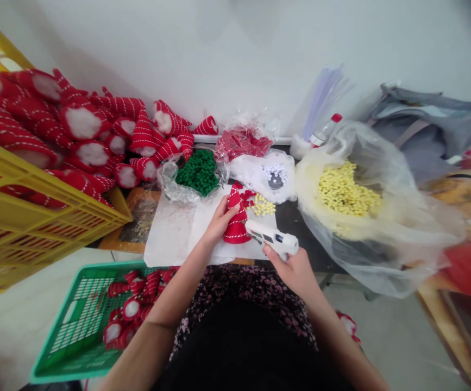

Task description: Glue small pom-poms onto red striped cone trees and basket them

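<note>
My left hand [221,218] is closed on a red cone-shaped hat [236,232] with white stitched stripes, its tip pointing away from me. In my right hand [294,266] is a white glue gun [270,234], its nozzle at the right side of the hat, near the lower edge. Whether the nozzle touches the cloth I cannot tell. White paper [170,231] lies under the hat. Just beyond and to its right are small red pieces [246,199] and a little heap of pale yellow balls [263,205].
Stuffed red cones [88,119] fill the yellow crate [56,217] and spill rightward. Bags of green pompoms [198,172], red pieces [243,142], white balls [275,175] and yellow balls [347,190] line the back. A green basket [66,320] with more cones stands below left.
</note>
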`<action>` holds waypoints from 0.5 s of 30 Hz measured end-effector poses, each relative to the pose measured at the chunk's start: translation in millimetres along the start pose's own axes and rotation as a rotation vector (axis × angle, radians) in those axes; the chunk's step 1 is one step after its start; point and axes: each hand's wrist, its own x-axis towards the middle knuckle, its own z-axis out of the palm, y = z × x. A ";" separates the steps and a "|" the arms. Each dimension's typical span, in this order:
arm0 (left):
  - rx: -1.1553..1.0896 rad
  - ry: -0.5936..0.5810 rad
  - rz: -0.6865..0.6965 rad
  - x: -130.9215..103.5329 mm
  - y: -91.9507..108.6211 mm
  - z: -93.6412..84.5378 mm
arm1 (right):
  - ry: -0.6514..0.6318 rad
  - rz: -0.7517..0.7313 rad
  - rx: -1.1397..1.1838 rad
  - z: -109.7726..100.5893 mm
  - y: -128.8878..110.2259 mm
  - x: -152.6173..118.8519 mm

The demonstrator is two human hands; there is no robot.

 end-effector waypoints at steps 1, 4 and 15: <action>-0.003 -0.003 -0.002 0.5 -1.1 -0.5 | -0.001 0.000 -0.001 -1.4 0.1 -1.5; -0.003 -0.001 -0.003 1.7 -3.9 -1.2 | -0.001 0.010 0.000 -5.1 -0.9 -4.8; 0.025 -0.011 0.015 1.9 -4.7 -1.1 | 0.007 -0.014 0.022 -3.4 -3.3 -2.8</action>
